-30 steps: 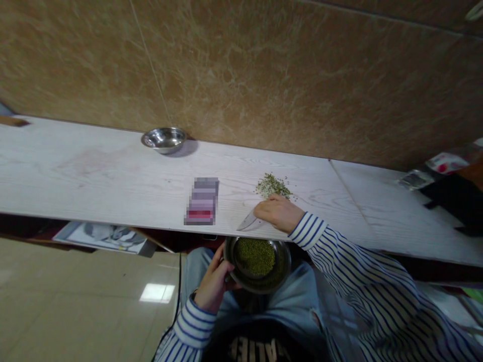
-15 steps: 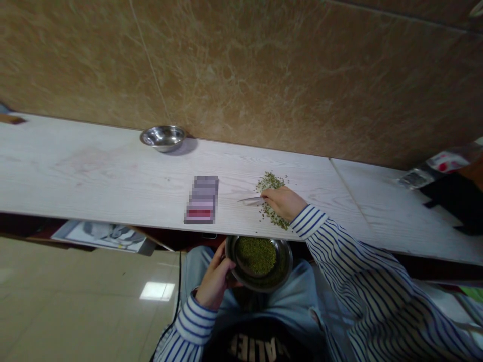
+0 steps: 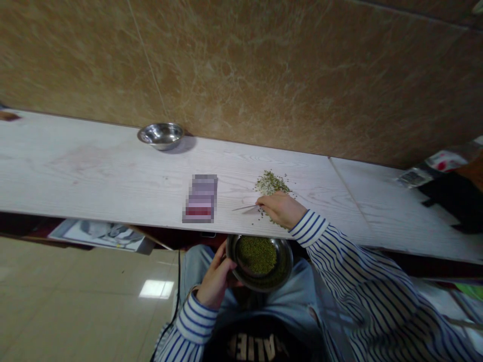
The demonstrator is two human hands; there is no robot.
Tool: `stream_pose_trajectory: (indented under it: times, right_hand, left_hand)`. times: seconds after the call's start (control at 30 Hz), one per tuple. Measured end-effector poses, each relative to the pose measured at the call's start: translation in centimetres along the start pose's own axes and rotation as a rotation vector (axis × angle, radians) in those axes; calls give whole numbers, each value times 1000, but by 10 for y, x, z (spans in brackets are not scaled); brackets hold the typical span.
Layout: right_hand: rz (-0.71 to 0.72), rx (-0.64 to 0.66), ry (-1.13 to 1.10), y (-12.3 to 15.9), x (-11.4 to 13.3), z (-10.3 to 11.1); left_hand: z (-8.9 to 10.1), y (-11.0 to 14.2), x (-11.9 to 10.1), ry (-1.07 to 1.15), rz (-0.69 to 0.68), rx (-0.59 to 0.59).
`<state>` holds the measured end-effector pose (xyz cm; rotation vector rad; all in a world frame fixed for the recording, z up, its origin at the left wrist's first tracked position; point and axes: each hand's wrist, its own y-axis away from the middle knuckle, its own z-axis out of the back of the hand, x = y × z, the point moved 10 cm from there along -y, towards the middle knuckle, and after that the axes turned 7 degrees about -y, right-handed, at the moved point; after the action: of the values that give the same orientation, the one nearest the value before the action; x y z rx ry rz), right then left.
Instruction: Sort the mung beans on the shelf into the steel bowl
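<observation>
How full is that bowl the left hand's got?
Partly full: small green grains cover much of the inside of the bowl in the left hand, but bare metal shows toward the rim. Their depth I cannot tell.

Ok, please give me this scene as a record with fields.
left hand: holds metal bowl of green grains at near edge of table
right hand: grips thin flat tool
loose grains: scattered on table, partly hidden by right hand
second bowl: on table, near wall
pixelated item: on table, left of thin flat tool
</observation>
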<state>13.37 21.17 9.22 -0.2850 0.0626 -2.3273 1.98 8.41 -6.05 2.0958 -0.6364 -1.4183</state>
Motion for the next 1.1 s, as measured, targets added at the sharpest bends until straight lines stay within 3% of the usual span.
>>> stream_pose_trajectory:
  times: [0.23,0.47,0.67,0.93,1.1]
  right_hand:
    - [9,-43,-35,10,1,8]
    - [-26,-39,14,-4,-8,1]
    - [61,52,73,-12,8,-5]
    - [154,64,41,6,28,-2]
    - [56,-9,-5,7,14,11]
  left_hand:
    - [-1,0,0,6,10,3]
    - [-2,1,-2,2,4,12]
    - [-2,0,1,6,9,7]
    - [-1,0,0,25,-2,10]
    - [-3,0,0,21,0,14]
